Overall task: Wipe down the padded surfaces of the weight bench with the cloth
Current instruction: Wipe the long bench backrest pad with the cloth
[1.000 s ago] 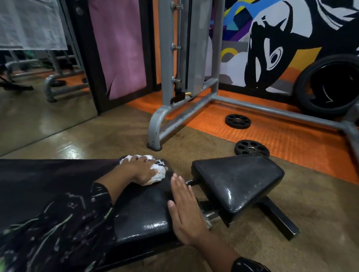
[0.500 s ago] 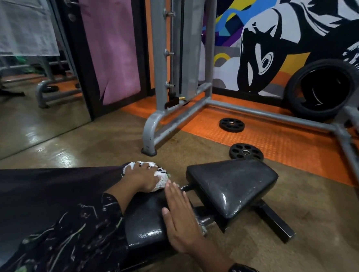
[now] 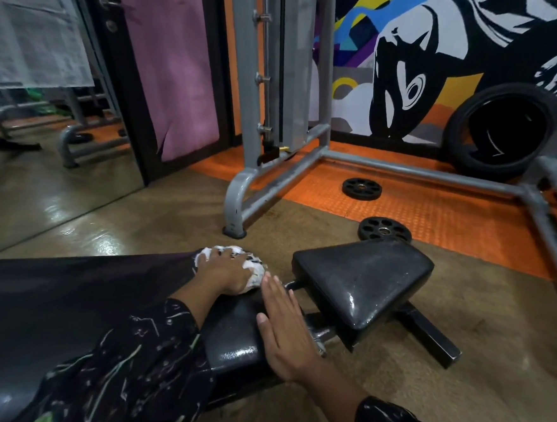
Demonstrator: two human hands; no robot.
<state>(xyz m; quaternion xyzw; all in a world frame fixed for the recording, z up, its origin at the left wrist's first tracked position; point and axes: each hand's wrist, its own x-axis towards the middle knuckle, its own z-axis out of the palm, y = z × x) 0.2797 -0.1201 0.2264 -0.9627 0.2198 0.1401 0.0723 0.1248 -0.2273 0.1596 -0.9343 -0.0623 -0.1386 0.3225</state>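
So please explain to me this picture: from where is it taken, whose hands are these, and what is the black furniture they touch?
There is no machine here. The camera sits on a person's head and looks forward and down, so you see that person's own two arms in a gym.

The black furniture is a weight bench: a long back pad and a separate seat pad, with a metal frame between them.

The left hand grips a bunched white cloth and presses it on the end of the long pad. The right hand lies flat beside it, fingers straight, holding nothing.

On the floor behind lie two weight plates and a tyre leans against the painted wall.
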